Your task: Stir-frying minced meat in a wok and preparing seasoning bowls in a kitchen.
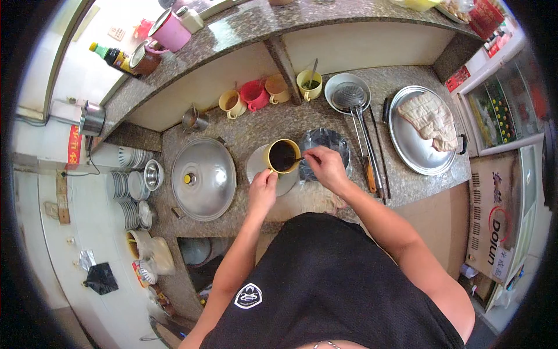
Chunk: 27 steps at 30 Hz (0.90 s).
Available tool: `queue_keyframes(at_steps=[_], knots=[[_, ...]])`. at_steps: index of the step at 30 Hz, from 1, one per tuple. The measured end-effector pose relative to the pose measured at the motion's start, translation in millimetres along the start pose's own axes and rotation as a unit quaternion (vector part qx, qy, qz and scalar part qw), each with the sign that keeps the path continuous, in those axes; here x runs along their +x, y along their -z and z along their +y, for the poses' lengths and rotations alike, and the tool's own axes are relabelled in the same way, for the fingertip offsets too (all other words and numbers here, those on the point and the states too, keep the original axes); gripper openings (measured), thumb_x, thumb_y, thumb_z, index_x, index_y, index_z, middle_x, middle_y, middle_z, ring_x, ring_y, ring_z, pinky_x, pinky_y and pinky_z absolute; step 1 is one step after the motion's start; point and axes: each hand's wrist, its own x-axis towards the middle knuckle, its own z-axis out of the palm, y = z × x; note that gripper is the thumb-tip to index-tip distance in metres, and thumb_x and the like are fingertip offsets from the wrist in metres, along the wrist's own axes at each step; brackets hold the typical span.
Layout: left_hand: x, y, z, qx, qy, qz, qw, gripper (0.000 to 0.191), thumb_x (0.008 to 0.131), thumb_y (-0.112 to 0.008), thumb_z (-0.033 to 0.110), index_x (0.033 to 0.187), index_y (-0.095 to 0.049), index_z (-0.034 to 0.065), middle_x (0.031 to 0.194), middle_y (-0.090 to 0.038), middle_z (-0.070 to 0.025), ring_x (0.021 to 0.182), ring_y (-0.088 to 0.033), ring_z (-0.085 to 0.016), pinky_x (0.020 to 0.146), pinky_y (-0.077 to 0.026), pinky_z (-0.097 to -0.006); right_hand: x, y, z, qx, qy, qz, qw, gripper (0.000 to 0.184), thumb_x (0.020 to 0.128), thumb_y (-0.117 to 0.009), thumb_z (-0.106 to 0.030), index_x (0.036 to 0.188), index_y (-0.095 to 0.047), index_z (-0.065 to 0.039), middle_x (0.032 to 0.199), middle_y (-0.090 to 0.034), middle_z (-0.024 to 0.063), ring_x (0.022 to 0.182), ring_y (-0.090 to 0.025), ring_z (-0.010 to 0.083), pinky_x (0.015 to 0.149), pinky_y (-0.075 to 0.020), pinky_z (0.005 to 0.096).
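My left hand [263, 188] grips the handle of a yellow mug [267, 159] filled with dark brown liquid [282, 155]. The mug is held above a pale round plate or lid [285, 185] on the granite counter. My right hand [324, 168] pinches the dark handle of a utensil [299, 159], probably a spoon, whose other end is hidden in the liquid. Just beyond and beneath my right hand is a round container lined with a dark plastic bag [320, 138].
Left stands a domed metal lid [205, 203]; right are a strainer [348, 96] in a bowl, long-handled tools and a lidded pan [407, 144] bearing a folded cloth [429, 118]. Behind are several mugs [254, 94]. A raised granite shelf [244, 32] spans the back. Stacked plates [117, 185] stand far left.
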Motion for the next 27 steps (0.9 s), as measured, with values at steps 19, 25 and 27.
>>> queue_keyframes(at_steps=[19, 25, 27], knots=[[-15, 57, -90, 0.076, 0.048, 0.142, 0.986, 0.027, 0.096, -0.055, 0.026, 0.102, -0.062, 0.0004, 0.089, -0.062, -0.021, 0.086, -0.059, -0.037, 0.078, -0.045, -0.043, -16, -59, 17, 0.197, -0.268, -0.056, 0.941, 0.019, 0.096, -0.063, -0.016, 0.098, -0.068, 0.002, 0.076, -0.064, 0.0039, 0.064, -0.058, 0.0094, 0.06, -0.0491, 0.027], [-20, 66, -113, 0.017, -0.029, 0.151, 0.988, 0.024, 0.096, -0.056, 0.024, 0.098, -0.062, 0.0008, 0.075, -0.06, -0.0129, 0.066, -0.056, -0.028, 0.063, -0.044, -0.0365, 2, -67, -57, 0.069, -0.058, 0.019, 0.996, 0.011, 0.09, -0.066, -0.008, 0.097, -0.068, 0.0, 0.086, -0.067, 0.0114, 0.073, -0.064, 0.0191, 0.065, -0.0502, 0.0299], [-17, 67, -116, -0.141, 0.098, 0.063, 0.983, 0.025, 0.096, -0.054, 0.025, 0.089, -0.06, 0.0014, 0.067, -0.052, -0.0109, 0.062, -0.053, -0.024, 0.061, -0.042, -0.0382, 14, -88, -79, 0.053, -0.017, -0.005, 0.998, 0.009, 0.089, -0.067, -0.009, 0.094, -0.069, -0.002, 0.087, -0.067, 0.0122, 0.074, -0.064, 0.023, 0.066, -0.0507, 0.0332]])
